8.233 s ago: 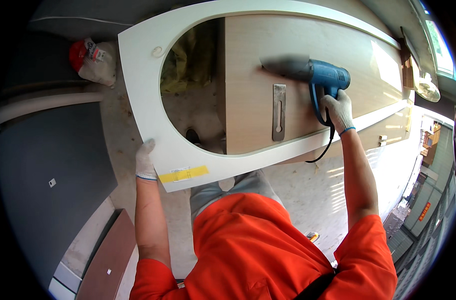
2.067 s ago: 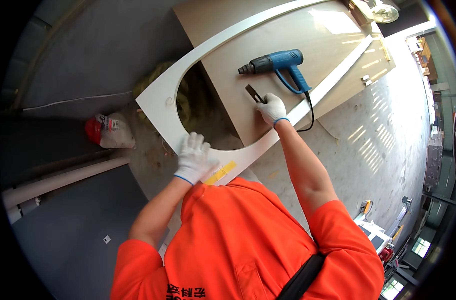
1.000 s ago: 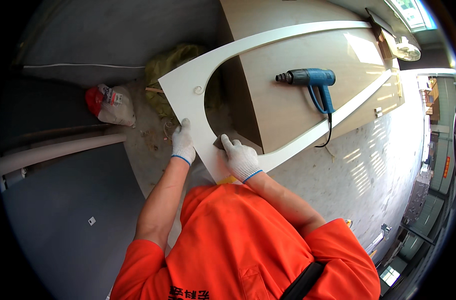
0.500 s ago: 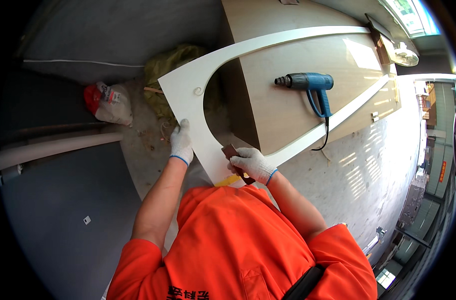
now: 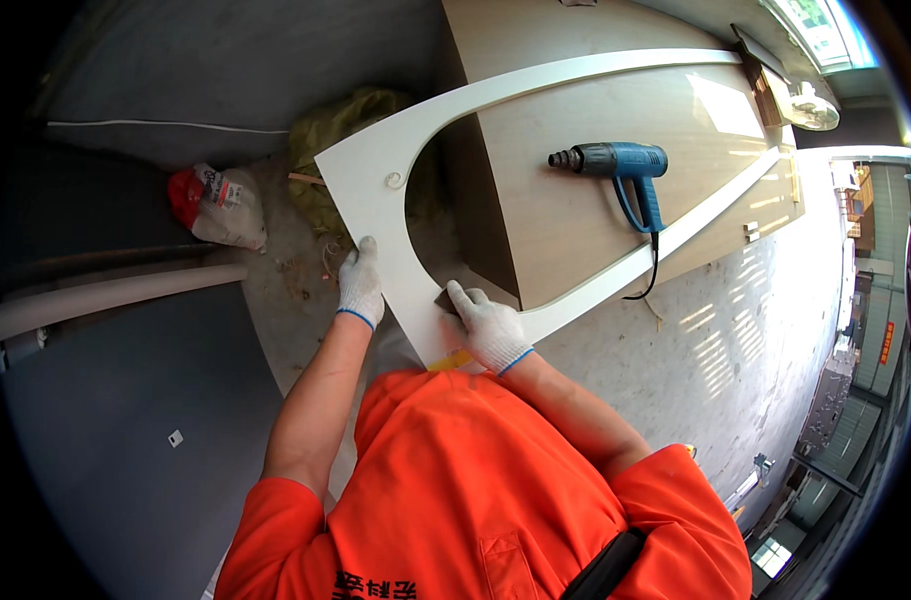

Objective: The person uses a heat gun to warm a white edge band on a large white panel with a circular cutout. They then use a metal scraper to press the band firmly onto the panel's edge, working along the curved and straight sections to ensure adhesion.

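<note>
A white panel (image 5: 370, 165) with a long arched cut-out lies with its wide end toward me and its two long arms reaching to the far right. My left hand (image 5: 362, 285), in a white knit glove, grips the panel's left edge. On the near part of the panel, beside the curved inner edge, my right hand (image 5: 492, 325) presses a folded brown piece like sandpaper (image 5: 442, 299). Most of that piece is hidden under the gloved fingers. A yellow patch (image 5: 451, 360) shows at the panel's near edge, and a thin pale curl (image 5: 393, 181) sits on its surface.
A blue heat gun (image 5: 620, 165) rests on a large wooden board surface (image 5: 555, 245), its cord crossing the panel's right arm. Left on the floor are a red-and-white bag (image 5: 225, 205) and a green sack (image 5: 320, 200). A small fan (image 5: 813, 108) stands far right.
My right hand has shifted slightly left and flattened over the brown piece, which stood more upright and visible before. My left hand stays on the panel's edge.
</note>
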The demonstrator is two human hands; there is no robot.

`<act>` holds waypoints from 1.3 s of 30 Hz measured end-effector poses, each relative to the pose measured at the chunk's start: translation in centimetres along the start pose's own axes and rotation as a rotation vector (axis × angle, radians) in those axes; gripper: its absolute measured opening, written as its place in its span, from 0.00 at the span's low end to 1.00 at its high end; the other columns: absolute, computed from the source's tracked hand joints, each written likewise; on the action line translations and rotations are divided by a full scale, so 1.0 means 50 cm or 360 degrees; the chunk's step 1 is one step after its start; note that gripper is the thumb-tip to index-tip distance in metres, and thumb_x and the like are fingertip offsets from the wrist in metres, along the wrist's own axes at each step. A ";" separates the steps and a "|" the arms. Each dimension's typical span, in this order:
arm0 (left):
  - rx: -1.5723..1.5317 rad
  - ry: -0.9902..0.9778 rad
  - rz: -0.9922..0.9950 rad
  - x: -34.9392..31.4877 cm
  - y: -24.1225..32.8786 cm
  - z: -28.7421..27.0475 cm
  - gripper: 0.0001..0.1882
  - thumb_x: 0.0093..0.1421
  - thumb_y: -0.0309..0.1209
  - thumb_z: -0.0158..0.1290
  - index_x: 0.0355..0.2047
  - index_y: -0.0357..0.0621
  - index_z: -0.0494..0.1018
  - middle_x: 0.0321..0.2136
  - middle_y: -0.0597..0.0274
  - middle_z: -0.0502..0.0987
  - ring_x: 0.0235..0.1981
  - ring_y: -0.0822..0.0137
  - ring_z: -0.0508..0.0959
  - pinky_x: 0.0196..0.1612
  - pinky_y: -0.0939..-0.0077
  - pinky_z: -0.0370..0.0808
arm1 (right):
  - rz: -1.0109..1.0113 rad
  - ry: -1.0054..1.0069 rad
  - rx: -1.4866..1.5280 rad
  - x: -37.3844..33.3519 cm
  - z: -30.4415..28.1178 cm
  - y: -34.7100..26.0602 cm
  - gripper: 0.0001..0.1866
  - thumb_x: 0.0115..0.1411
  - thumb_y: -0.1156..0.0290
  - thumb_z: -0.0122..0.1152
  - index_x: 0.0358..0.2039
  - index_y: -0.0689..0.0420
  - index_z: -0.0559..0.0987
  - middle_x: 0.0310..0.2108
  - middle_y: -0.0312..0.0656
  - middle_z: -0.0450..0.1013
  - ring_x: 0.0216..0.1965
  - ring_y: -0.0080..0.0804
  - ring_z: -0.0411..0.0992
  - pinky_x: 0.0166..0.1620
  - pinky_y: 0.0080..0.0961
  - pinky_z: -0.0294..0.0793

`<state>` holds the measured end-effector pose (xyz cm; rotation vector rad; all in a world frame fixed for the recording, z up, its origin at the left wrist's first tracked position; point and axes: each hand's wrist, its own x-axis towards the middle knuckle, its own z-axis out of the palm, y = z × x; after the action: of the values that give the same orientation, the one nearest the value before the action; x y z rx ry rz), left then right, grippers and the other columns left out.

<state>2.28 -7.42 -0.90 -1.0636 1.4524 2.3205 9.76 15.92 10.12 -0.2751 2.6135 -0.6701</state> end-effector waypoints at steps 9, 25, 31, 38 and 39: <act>-0.0086 0.0049 -0.0026 -0.020 0.015 0.021 0.23 0.77 0.42 0.56 0.59 0.34 0.75 0.49 0.58 0.82 0.45 0.63 0.83 0.51 0.64 0.81 | -0.0077 0.0122 -0.0142 0.055 0.034 -0.020 0.29 0.72 0.57 0.56 0.69 0.56 0.69 0.42 0.52 0.79 0.35 0.50 0.83 0.36 0.49 0.82; -0.0078 0.0044 -0.0038 -0.035 0.024 0.031 0.23 0.79 0.42 0.53 0.60 0.33 0.73 0.50 0.55 0.82 0.47 0.62 0.83 0.53 0.62 0.81 | 0.0040 0.0124 -0.0137 0.085 0.037 -0.045 0.29 0.71 0.56 0.57 0.68 0.53 0.68 0.40 0.54 0.79 0.32 0.58 0.81 0.34 0.53 0.81; -0.0078 0.0041 -0.0086 -0.040 0.033 0.033 0.22 0.78 0.42 0.53 0.59 0.33 0.73 0.49 0.53 0.82 0.45 0.59 0.84 0.49 0.60 0.83 | 0.0051 0.0131 -0.0129 0.130 0.039 -0.063 0.29 0.71 0.56 0.57 0.68 0.54 0.68 0.41 0.55 0.79 0.33 0.58 0.82 0.35 0.53 0.82; -0.0053 0.0036 -0.0063 -0.043 0.038 0.038 0.22 0.78 0.42 0.54 0.58 0.33 0.74 0.49 0.53 0.82 0.45 0.59 0.84 0.49 0.60 0.83 | -0.0008 0.0247 -0.0078 0.179 0.031 -0.067 0.30 0.69 0.59 0.57 0.69 0.55 0.66 0.41 0.56 0.79 0.32 0.59 0.82 0.34 0.54 0.82; -0.0058 0.0034 -0.0049 -0.040 0.035 0.036 0.22 0.78 0.42 0.54 0.57 0.33 0.74 0.48 0.53 0.82 0.45 0.59 0.84 0.49 0.60 0.83 | -0.0015 0.0234 -0.0088 0.166 0.036 -0.060 0.30 0.69 0.60 0.58 0.69 0.55 0.66 0.42 0.56 0.79 0.33 0.58 0.82 0.34 0.54 0.82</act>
<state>1.99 -6.37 2.10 -1.1154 1.3961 2.3298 3.45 10.20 7.25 -0.2646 2.7757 -0.6443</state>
